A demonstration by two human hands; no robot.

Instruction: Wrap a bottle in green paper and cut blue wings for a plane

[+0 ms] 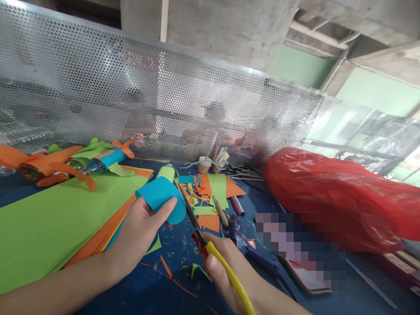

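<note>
Left hand [139, 225] closed; curled blue paper [159, 192] pinched under thumb, above bench [127, 293]. Scissors [194, 218] gripped by yellow-and-red handles in right hand [236, 258]; blades held at paper's right edge, contact unclear. Orange and green scraps [221, 186] scattered beyond. Large sheets [65, 214] stacked left; glue gun [239, 236], red plastic bag [324, 192] placed right.

Head cam (single view) faces fwd/down, table [179, 245] v. near

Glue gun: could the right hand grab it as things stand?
Probably not straight away: the right hand holds the scissors. Otherwise the glue gun lies close beside it, with nothing visible in between.
</note>
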